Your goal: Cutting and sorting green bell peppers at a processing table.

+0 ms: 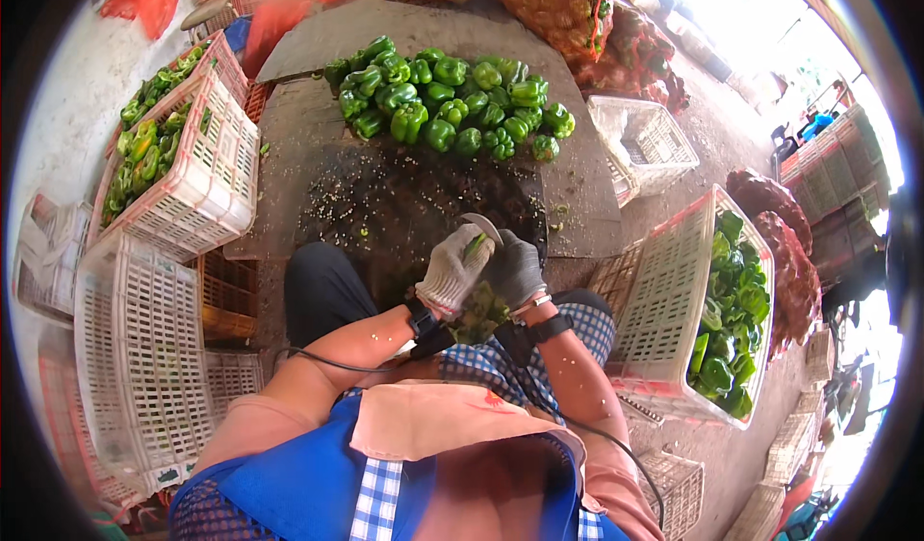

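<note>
Low over the front of the board, my two gloved hands meet. My left hand, in a white knit glove, is closed around a green piece of pepper, mostly hidden by the fingers. My right hand, in a grey glove, is closed beside it, touching or nearly so. A curved metal blade arches over the tops of both hands; it appears to belong to a knife in my right hand, its handle hidden. Below my wrists is a blurred green clump. Green bell peppers are heaped farther back.
Seeds litter the dark board. A crate of green pepper pieces stands at my right, behind it an emptier white crate. Crates of peppers and a stacked crate flank my left. Full mesh sacks lie beyond the board.
</note>
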Demonstrator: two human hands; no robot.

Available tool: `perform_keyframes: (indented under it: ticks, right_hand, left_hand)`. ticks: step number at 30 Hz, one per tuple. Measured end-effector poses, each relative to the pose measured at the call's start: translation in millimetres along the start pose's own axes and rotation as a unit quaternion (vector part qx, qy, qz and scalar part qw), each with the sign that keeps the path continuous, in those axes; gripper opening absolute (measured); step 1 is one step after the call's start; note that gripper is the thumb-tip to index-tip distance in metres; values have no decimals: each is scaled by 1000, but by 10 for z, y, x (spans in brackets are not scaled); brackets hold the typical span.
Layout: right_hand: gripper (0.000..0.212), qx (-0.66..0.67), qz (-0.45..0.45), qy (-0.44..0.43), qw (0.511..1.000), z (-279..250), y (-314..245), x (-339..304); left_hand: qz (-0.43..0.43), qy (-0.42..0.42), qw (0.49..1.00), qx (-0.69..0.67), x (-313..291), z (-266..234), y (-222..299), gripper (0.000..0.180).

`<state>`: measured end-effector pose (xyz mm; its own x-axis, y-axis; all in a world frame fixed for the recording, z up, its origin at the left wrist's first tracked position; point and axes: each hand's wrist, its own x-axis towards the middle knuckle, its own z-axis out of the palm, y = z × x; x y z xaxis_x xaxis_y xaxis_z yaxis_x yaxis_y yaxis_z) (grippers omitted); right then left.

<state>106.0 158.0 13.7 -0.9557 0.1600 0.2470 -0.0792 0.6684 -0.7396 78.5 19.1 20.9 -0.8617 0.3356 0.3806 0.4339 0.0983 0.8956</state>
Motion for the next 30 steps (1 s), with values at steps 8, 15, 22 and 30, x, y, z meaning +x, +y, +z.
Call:
perform_keyframes:
  ticks: [8, 15, 22, 30]
  right_hand:
    - [20, 389, 232, -141, 880, -173, -9, 72]
    - [25, 572, 266, 43, 774, -313, 240, -79]
    - [43, 384, 244, -8, 891, 28, 751, -510]
    - [25, 296, -20, 83, 951, 654, 2023, -713]
  left_hand:
    - [-10, 19, 999, -30, -11, -60, -153, 22]
    - [101, -31, 994, -40, 153, -281, -371, 31]
    - [-183, -149, 879, -414, 763, 284, 691, 47]
    - [94, -358, 901, -227, 1300, 2380, 2331, 105]
